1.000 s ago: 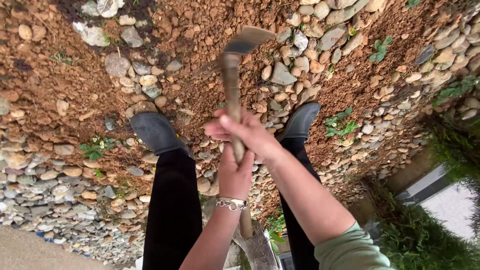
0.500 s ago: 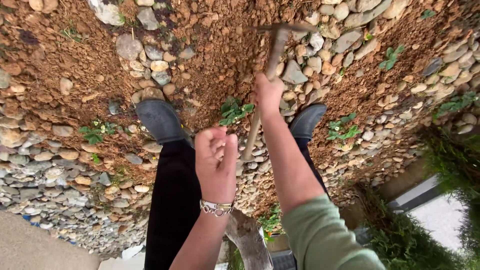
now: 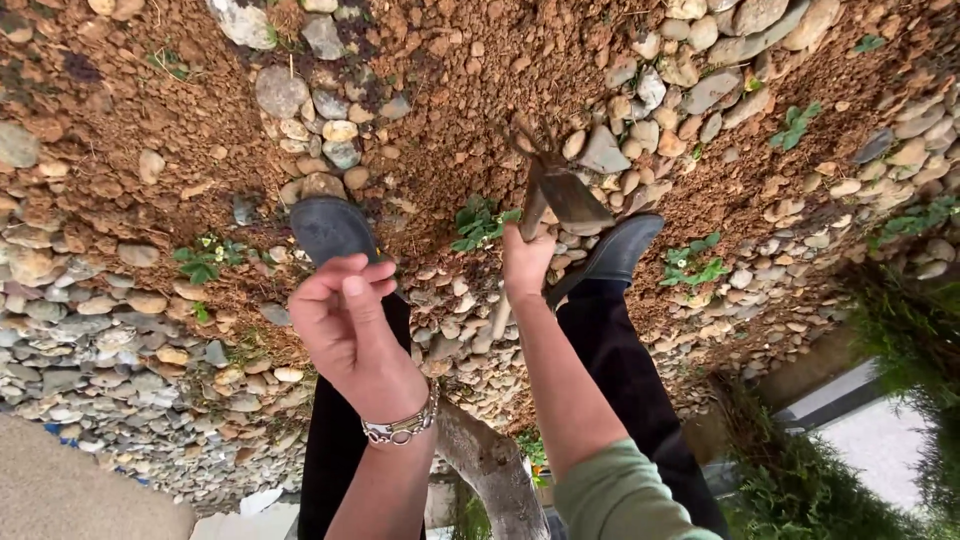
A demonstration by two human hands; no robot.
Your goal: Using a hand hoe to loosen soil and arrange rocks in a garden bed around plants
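Right hand [image 3: 525,262] is clamped around the hoe [image 3: 548,195] handle close under the blade; choking up like that gives one-hand control. Blade sits raised just above the ground [image 3: 440,90], between the two shoes [image 3: 332,228], tines pointing away. Left hand [image 3: 345,325] is off the handle, empty, fingers loosely curled and partly spread, hanging beside it at knee level. A weed [image 3: 478,222] grows just left of the blade in loose brown soil. Stones [image 3: 640,110] lie all around, thickest toward the near edge.
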